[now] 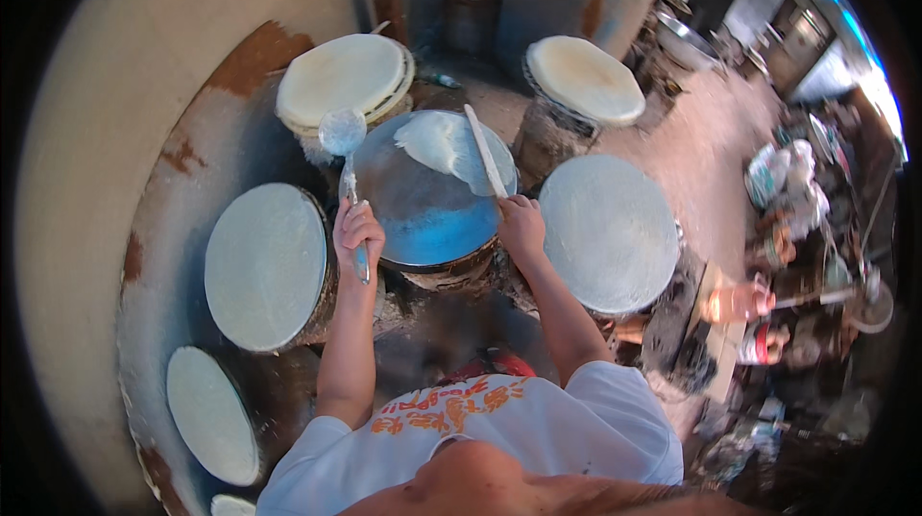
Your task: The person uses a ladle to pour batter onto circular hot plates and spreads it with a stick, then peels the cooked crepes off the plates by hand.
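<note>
Gripping a silvery, round-bowled metal ladle (343, 133) in the curled fingers of the left hand (360, 231), by the left edge of a dark round griddle (384, 180); clasping a long, pale, flat stick (484, 153) in the closed fingers of the right hand (521, 228), over white batter (434, 141) at far right, near end hidden, contact unclear. Cut off at near left, a pale round disc (232, 506). Bare griddle toward left and near edges; narrow gap to the white-coated round plate (608, 233) at right.

Batter (429, 143) on griddle (389, 191), ladle (343, 134) left, stick (486, 153) right
</note>
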Demonstrator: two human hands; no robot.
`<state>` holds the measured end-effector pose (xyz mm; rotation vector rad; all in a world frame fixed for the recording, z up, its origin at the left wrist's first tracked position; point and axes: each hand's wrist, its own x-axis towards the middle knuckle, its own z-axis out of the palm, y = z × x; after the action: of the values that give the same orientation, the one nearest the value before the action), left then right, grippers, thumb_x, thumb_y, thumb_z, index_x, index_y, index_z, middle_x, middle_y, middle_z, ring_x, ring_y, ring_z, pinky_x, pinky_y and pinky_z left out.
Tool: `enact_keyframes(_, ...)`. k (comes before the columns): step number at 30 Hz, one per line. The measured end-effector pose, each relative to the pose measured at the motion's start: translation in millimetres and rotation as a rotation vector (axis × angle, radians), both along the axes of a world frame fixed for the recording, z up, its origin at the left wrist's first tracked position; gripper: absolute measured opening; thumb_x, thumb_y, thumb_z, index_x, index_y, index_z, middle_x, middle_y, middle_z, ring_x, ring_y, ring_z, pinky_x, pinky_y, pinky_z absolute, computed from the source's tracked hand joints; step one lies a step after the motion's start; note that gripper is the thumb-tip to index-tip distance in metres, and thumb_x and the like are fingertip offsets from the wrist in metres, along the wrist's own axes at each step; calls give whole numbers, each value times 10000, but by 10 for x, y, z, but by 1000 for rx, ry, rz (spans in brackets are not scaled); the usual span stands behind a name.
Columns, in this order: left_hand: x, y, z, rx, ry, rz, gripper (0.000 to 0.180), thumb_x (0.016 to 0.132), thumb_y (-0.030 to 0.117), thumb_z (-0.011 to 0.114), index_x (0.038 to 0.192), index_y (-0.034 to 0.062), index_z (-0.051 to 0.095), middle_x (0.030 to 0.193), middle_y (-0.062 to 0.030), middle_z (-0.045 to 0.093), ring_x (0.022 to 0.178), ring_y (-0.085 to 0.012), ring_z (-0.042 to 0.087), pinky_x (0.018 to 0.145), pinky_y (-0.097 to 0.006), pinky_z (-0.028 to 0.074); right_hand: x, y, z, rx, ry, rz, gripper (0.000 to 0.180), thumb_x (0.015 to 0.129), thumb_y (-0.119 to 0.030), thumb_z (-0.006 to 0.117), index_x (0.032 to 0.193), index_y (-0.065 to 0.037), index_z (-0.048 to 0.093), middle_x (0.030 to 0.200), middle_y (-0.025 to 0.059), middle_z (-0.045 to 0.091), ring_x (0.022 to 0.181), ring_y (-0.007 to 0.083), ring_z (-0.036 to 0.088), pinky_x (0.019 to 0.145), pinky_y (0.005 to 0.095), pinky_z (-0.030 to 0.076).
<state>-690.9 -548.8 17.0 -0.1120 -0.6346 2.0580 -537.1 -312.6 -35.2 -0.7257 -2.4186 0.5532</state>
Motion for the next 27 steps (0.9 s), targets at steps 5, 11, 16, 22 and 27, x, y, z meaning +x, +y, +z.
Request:
enact_keyframes(5, 345, 306, 118, 50, 114, 62, 352, 974, 237, 440, 668, 63, 429, 526, 13, 387, 342, -77, 385, 340, -214, 360, -557, 187, -79, -52, -115, 303, 379, 663, -20, 574, 1030, -69, 655, 979, 130, 610, 919, 366, 556, 799, 461, 464)
enact_keyframes(11, 674, 129, -17, -129, 245, 247, 264, 999, 282, 389, 1047, 109, 582, 568, 24, 371, 361, -53, 384, 322, -199, 332, -665, 184, 116, -42, -35, 700, 370, 637, -26, 603, 997, -78, 672, 970, 106, 632, 909, 336, 558, 827, 415, 465)
enact_keyframes(16, 956, 264, 123, -578, 391, 405, 310, 1011, 236, 354, 1306, 307, 422, 613, 36, 353, 364, -28, 321, 337, -164, 308, -499, 1264, 217, 86, 50, 563, 320, 626, -67, 654, 934, -138, 699, 945, 64, 664, 889, 304, 576, 792, 360, 468)
enact_keyframes(22, 995, 516, 117, -945, 431, 506, 407, 997, 199, 401, 1377, 323, 325, 617, 44, 345, 394, -10, 298, 342, -159, 283, -970, 854, -52, -61, 4, 848, 283, 691, -66, 602, 954, -123, 690, 928, 65, 646, 883, 305, 587, 817, 381, 461)
enact_keyframes(27, 1293, 255, 349, -1532, 566, 475, 553, 982, 129, 401, 1456, 316, 188, 607, 31, 348, 385, -36, 297, 330, -183, 277, -732, 1140, 42, -118, 8, 1078, 257, 671, -46, 618, 915, -89, 687, 900, 61, 659, 881, 278, 596, 847, 376, 446)
